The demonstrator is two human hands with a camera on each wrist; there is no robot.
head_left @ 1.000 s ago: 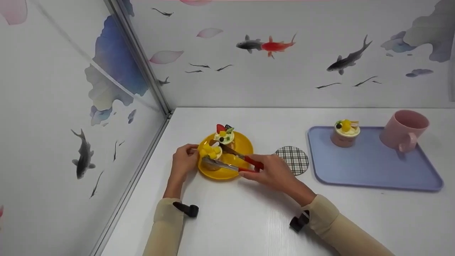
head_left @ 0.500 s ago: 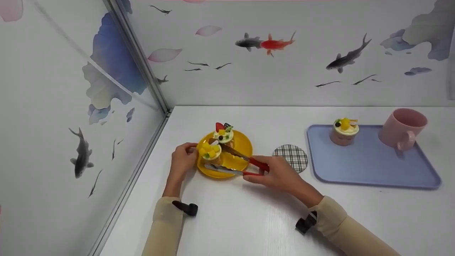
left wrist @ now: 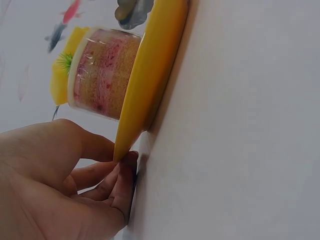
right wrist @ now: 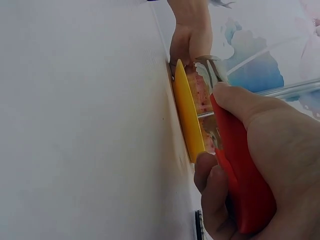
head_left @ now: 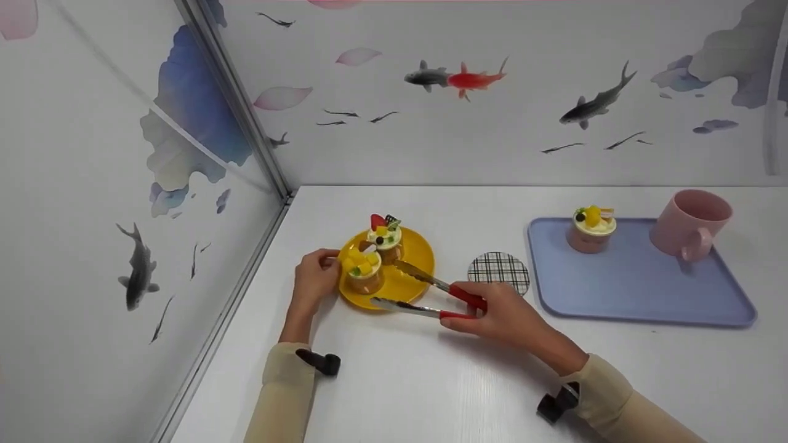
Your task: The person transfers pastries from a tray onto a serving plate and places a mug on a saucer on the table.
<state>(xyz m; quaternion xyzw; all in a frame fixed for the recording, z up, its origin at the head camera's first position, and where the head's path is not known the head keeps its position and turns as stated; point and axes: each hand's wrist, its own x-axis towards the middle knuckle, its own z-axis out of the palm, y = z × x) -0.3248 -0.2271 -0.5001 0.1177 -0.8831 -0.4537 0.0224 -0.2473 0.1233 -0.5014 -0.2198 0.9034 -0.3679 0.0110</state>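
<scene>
My left hand (head_left: 316, 275) pinches the left rim of a yellow plate (head_left: 411, 280); the left wrist view shows the thumb on top and fingers beneath. Two dessert cups stand upright on the plate. The nearer cup (head_left: 364, 277) is topped with yellow fruit cubes, the farther cup (head_left: 386, 237) with a strawberry and other fruit. In the right wrist view, my right hand (right wrist: 285, 145) grips the red handles of metal tongs (right wrist: 240, 170). The tongs' arms are spread, nothing between them, their tips over the plate's right and front part, apart from the nearer cup.
A round checked coaster (head_left: 498, 271) lies behind my right hand. To its right is a blue tray (head_left: 640, 289) bearing a third dessert cup (head_left: 591, 231) and a pink mug (head_left: 692, 224). Printed walls border the white table (head_left: 394, 381) at the left and back.
My right hand has drawn the tongs back toward the right and front; their arms have come away from the nearer cup, which stays on the plate. My left hand keeps its place at the rim.
</scene>
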